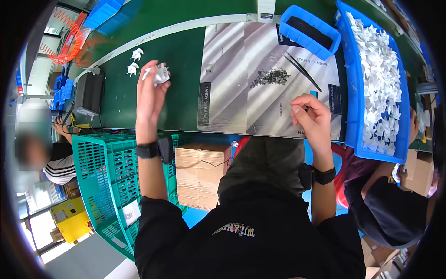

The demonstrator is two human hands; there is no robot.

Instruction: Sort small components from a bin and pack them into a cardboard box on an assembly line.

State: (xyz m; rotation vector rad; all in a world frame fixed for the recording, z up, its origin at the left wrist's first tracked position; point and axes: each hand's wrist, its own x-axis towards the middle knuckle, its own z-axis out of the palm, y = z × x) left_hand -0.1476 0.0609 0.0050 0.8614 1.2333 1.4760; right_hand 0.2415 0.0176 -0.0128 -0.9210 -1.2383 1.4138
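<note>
Up over the green work surface (181,60), a small white plastic part (161,74) sits pinched in the fingers of the left hand (149,95) — two more white parts (134,62) lie just beyond it. Nearer the middle, the right hand (312,114) is curled narrow around a thin dark tool (304,108), resting on a grey printed mat (241,93) that carries a heap of tiny dark screws (272,76) and black tweezers (303,70). A blue bin (354,93) of white parts stands to the right.
</note>
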